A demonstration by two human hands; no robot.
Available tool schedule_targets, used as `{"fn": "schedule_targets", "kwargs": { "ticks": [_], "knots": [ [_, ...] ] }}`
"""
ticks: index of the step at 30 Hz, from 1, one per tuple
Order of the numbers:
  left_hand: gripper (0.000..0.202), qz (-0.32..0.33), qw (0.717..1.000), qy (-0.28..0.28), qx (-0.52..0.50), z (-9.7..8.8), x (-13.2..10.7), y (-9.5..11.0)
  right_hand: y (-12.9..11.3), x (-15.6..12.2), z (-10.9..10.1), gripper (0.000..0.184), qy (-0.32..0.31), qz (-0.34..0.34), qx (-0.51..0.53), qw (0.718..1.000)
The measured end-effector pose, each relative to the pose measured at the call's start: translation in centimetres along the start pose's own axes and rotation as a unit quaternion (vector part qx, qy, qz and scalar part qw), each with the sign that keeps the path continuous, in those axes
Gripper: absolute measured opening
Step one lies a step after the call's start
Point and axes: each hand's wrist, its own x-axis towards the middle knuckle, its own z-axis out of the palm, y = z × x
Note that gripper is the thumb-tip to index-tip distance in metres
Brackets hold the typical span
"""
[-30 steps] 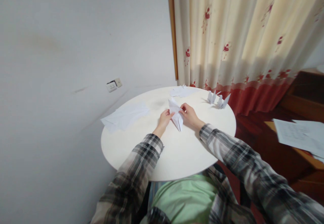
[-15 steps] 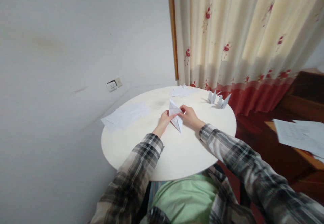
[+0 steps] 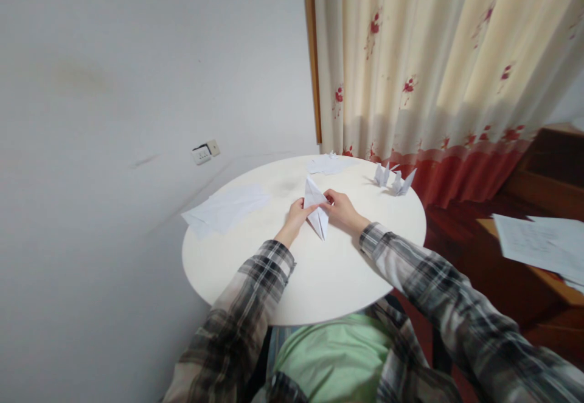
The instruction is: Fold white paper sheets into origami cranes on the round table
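Observation:
Between my two hands is a folded white paper (image 3: 314, 192), a long diamond with one point away from me and a split point toward me. My left hand (image 3: 297, 216) pinches its left edge near the middle, thumb on top. On the opposite edge, my right hand (image 3: 340, 208) grips it with thumb and fingers closed. The fingers beneath the paper are partly hidden. Two folded paper cranes (image 3: 401, 184) stand at the right rim of the round white table (image 3: 314, 293).
White paper sheets (image 3: 228, 208) lie at the table's left. More paper pieces (image 3: 327, 165) rest at the far edge. A wall with a socket (image 3: 201, 155) borders the left, a floral curtain (image 3: 410, 87) the back right. Papers (image 3: 538, 245) lie on wooden furniture at right.
The folded paper has turned slightly in my hands, its near point shifting a little left and its far point tipping slightly up. Both hands keep nearly the same place.

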Motion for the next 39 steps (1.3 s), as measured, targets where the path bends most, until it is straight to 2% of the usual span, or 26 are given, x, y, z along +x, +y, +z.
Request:
{"fn": "schedule_targets", "kwargs": {
  "ticks": [16, 25, 34, 39],
  "knots": [
    [0.032, -0.023, 1.000, -0.009, -0.016, -0.2, -0.1, 0.0, 0.6, 0.2, 0.3, 0.013, -0.003, -0.003, -0.016, 1.000],
    [0.031, -0.014, 1.000, 0.020, 0.006, -0.2, 0.5, -0.6, 0.4, 0.2, 0.4, 0.019, -0.005, 0.004, -0.011, 1.000],
    [0.033, 0.008, 1.000, 0.001, 0.029, -0.3, 0.5, -0.6, 0.1, 0.1, 0.2, 0.016, -0.011, 0.024, -0.036, 0.999],
    [0.027, 0.004, 0.995, -0.054, 0.086, -0.2, 1.0, -1.1, 0.2, 0.1, 0.3, 0.013, -0.005, 0.021, -0.080, 0.997]
  ]
}}
